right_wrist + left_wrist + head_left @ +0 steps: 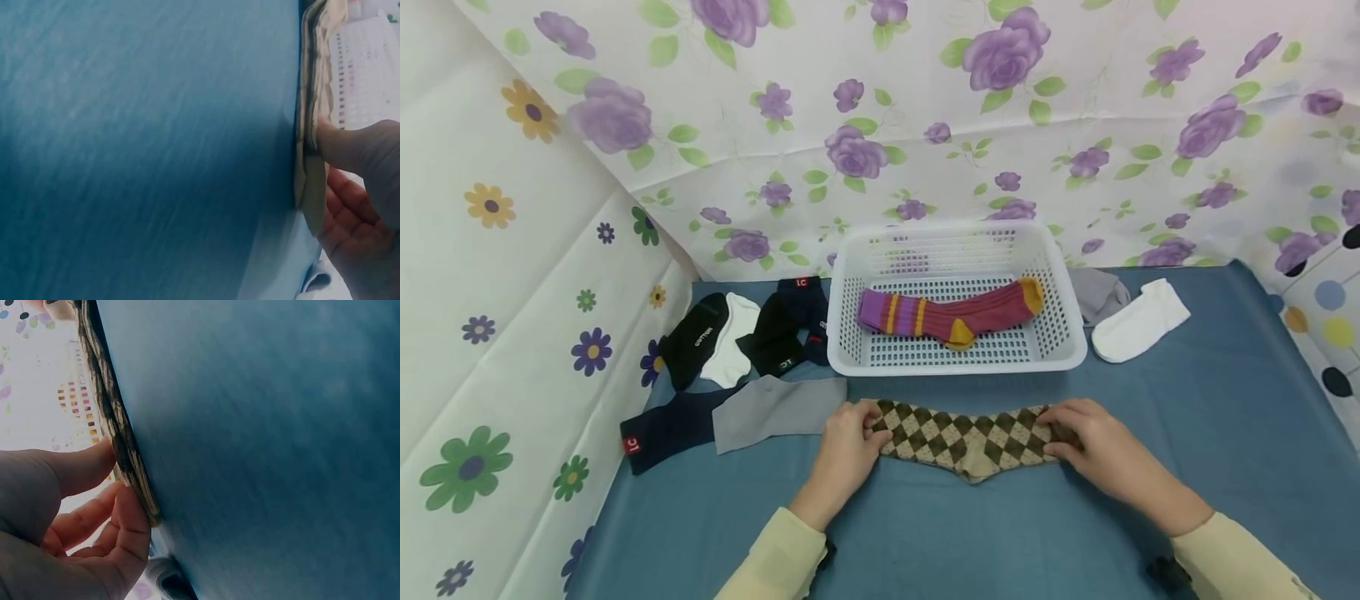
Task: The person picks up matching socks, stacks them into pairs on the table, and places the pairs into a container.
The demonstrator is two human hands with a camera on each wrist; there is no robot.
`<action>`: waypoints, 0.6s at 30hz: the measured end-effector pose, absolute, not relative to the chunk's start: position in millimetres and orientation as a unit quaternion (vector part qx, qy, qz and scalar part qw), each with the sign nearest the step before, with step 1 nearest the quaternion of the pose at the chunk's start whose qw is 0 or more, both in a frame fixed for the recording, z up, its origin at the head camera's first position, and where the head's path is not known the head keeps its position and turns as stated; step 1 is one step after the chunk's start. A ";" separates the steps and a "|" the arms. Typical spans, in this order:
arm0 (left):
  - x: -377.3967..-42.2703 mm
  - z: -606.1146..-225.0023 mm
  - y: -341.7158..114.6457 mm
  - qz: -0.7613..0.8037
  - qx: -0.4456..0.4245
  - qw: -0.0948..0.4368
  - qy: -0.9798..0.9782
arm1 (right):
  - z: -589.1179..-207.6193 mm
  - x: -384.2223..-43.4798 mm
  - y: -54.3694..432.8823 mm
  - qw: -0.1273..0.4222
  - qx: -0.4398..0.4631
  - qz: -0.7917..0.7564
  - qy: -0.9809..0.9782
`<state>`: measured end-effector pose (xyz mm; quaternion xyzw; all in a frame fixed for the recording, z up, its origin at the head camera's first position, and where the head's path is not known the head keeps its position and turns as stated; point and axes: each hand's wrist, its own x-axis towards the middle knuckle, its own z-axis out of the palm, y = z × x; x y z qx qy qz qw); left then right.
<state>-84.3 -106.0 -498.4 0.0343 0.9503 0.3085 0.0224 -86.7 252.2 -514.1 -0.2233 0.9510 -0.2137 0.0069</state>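
- The argyle socks (966,435) stretch left to right, just nearer than the white basket (958,367).
- Left hand (844,446): its grip pinches their left end.
- Right hand (1101,450): its grip pinches their right end.
- The basket holds striped socks (947,315) on the blue-covered counter (970,542).
- Left, gray socks (778,412) overlap navy socks (673,425).
- Far right, white socks (1141,322) lie.

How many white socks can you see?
2: one white sock among dark socks left of the basket, another white sock right of it, beside a grey sock. More could be hidden.
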 end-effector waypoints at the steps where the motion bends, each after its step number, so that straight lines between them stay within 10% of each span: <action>1: -84.7 -497.9 -106.3 0.308 0.031 0.026 0.951 | -515.4 -87.8 253.7 0.012 -0.223 -0.216 0.950; 18: -83.1 -489.4 -99.8 0.203 0.054 -0.029 0.977 | -508.1 -88.0 251.3 0.039 -0.216 -0.214 0.952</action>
